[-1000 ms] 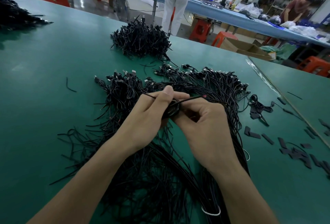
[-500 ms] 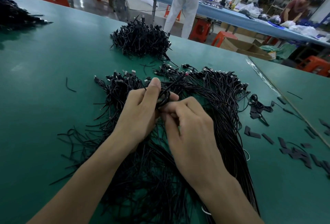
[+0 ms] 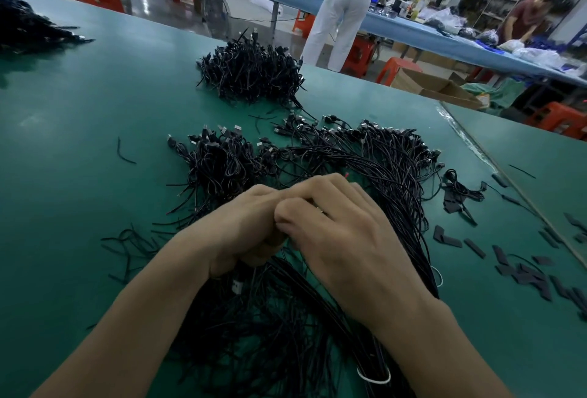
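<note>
1. The left hand [image 3: 244, 232] and right hand [image 3: 346, 238] are pressed together just above the green work table [image 3: 79, 150]. Their fingers are curled and clamped on a thin black cable with a red wire tip [image 3: 347, 174]. Nearly all of the cable is hidden between the palms, and only the tip peeks past the right fingers.
2. The small coil probably springs open if either hand eases off before it is fastened, because stiff cord wants to unwind.
3. The hands sit right over the sprawling pile of loose black cables [image 3: 390, 162]. A stray strand may get caught into the coil and drag its neighbours along.
4. Twisting too hard could kink the cord or bend the bare tip.
5. Finished-looking bundles lie in a bushy black heap [image 3: 251, 70] farther back, loose on the table and not in any container. Flat black strips [image 3: 521, 270] are scattered at the right.
6. The only clear container is an open brown cardboard box [image 3: 435, 88] on the floor beyond the table. What it holds cannot be made out.
</note>
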A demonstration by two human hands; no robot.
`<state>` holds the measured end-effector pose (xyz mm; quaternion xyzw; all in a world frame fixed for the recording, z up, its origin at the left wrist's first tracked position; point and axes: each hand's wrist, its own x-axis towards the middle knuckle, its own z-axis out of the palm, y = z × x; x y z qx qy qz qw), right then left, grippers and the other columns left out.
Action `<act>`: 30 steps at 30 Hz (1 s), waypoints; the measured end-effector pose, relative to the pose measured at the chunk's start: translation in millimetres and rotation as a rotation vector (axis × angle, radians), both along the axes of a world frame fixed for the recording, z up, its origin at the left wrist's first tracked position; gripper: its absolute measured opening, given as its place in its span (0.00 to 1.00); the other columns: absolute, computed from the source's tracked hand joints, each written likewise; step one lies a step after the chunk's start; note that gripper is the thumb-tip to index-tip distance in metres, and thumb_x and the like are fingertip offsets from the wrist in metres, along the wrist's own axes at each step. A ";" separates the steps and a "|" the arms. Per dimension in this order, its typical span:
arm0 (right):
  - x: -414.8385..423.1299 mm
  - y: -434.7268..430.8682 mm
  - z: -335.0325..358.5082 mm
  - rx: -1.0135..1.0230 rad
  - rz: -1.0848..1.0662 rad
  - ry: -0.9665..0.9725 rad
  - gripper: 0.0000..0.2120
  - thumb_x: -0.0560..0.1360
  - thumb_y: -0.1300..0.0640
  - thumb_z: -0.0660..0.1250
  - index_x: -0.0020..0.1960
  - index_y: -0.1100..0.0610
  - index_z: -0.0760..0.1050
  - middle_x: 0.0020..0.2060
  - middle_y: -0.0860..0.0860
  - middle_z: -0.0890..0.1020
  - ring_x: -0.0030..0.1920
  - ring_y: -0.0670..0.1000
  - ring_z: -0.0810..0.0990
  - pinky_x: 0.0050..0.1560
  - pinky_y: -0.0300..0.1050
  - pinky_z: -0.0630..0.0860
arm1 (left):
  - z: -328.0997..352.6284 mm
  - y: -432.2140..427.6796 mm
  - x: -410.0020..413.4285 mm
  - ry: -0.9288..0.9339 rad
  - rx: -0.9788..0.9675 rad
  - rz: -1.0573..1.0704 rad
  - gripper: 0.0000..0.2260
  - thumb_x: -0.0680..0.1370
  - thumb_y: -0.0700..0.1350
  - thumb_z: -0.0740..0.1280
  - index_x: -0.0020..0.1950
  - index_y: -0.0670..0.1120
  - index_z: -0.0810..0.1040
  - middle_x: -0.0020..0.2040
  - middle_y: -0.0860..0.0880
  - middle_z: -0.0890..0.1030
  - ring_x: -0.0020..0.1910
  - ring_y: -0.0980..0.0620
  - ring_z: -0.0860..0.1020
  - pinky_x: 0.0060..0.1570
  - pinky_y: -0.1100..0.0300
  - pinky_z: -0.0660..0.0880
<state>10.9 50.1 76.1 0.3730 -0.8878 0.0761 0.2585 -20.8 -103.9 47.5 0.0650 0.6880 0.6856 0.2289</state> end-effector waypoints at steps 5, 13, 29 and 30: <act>0.3 3.0 3.2 -0.145 -0.062 -0.217 0.03 0.79 0.59 0.67 0.48 0.56 0.80 0.42 0.48 0.78 0.46 0.49 0.74 0.49 0.47 0.74 | -4.1 6.1 -0.7 0.029 0.053 0.024 0.25 0.83 0.56 0.57 0.27 0.51 0.65 0.25 0.52 0.60 0.22 0.55 0.55 0.22 0.67 0.54; -6.4 13.1 8.9 -0.420 -0.166 -0.593 0.03 0.76 0.56 0.73 0.45 0.49 0.83 0.36 0.40 0.81 0.39 0.39 0.79 0.41 0.31 0.71 | -9.9 4.8 -9.9 -0.090 0.092 -0.155 0.24 0.70 0.70 0.62 0.38 0.48 0.73 0.25 0.55 0.61 0.22 0.55 0.55 0.23 0.65 0.52; 1.3 6.1 5.5 -0.406 -0.292 -0.581 0.12 0.70 0.51 0.77 0.49 0.44 0.77 0.37 0.40 0.79 0.41 0.40 0.79 0.41 0.41 0.80 | -1.2 2.3 -1.3 0.343 -0.132 -0.331 0.03 0.76 0.27 0.66 0.48 0.28 0.74 0.32 0.51 0.74 0.31 0.59 0.70 0.35 0.66 0.68; 2.5 4.1 4.8 -0.384 -0.284 -0.554 0.13 0.71 0.51 0.75 0.51 0.42 0.75 0.39 0.39 0.78 0.42 0.41 0.78 0.43 0.43 0.79 | -1.1 2.7 -2.2 0.328 -0.152 -0.324 0.02 0.76 0.25 0.65 0.47 0.29 0.74 0.29 0.55 0.73 0.27 0.61 0.69 0.32 0.69 0.67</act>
